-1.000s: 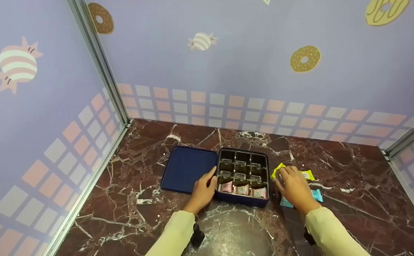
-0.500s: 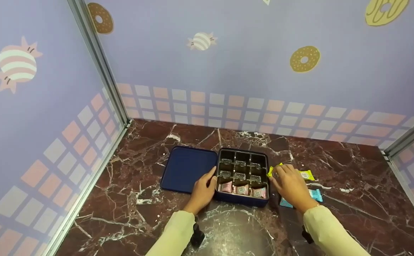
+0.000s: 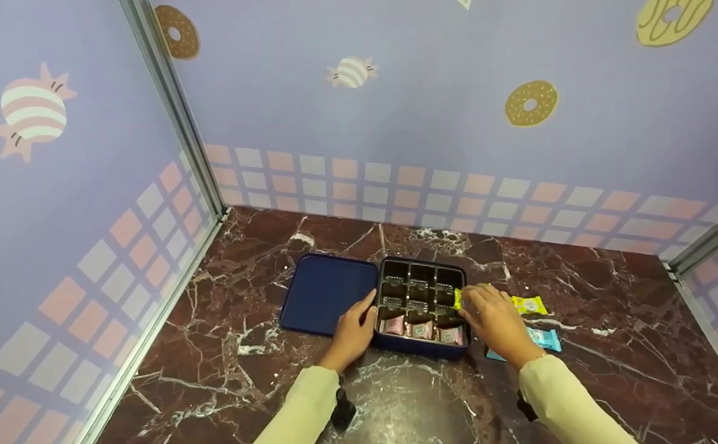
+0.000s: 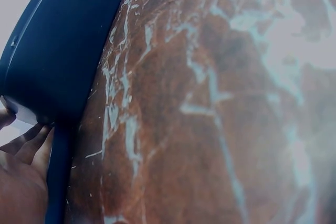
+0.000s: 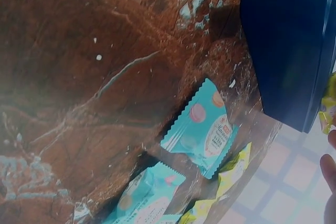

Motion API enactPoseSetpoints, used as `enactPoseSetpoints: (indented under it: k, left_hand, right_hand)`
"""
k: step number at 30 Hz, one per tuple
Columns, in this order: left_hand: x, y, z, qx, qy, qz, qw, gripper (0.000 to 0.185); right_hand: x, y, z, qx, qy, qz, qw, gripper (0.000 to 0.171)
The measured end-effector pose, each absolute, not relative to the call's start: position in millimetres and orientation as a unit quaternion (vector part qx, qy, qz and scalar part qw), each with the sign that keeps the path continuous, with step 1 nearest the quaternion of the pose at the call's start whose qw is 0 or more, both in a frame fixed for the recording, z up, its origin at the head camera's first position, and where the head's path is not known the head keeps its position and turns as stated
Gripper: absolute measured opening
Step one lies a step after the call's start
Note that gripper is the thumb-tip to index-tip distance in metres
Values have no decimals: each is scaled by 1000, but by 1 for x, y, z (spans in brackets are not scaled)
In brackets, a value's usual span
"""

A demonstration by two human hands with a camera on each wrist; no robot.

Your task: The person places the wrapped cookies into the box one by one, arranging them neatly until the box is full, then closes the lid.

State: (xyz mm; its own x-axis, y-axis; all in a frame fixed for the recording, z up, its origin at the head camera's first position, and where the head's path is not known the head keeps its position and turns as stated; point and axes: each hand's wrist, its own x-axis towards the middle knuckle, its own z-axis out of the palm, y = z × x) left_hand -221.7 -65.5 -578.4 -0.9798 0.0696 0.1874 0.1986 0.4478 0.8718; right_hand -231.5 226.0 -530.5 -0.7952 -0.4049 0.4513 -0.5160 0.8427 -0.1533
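Note:
A navy blue box (image 3: 420, 349) holds a dark tray divided into several compartments, with pink-wrapped sweets (image 3: 420, 330) along the front row. My left hand (image 3: 354, 327) rests against the box's left side, its fingers touching the lower wall in the left wrist view. Over the box's right rim, my right hand (image 3: 497, 317) pinches a yellow-wrapped sweet (image 3: 458, 300) at its fingertips, close to the right-hand middle compartment. That sweet (image 5: 328, 103) shows only in part in the right wrist view, beside the box wall.
The flat blue lid (image 3: 328, 296) lies left of the box. Right of it, partly behind my right hand, are another yellow packet (image 3: 529, 305) and turquoise packets (image 3: 543, 338) on the marbled table (image 3: 260, 376). Patterned walls (image 3: 432, 123) stand behind and at both sides.
My right hand has moved left with the yellow-wrapped sweet, from the table beside the box to over its right rim. The left hand stays at the box.

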Motion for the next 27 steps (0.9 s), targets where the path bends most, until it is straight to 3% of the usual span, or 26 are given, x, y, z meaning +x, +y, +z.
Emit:
enactPoseSetpoints:
  k: [27]
  left_hand:
    - [-221,-66,-576,-79,-844,-528,52,43]
  right_hand:
    - [-238,210,-537,263,-937,133,185,26]
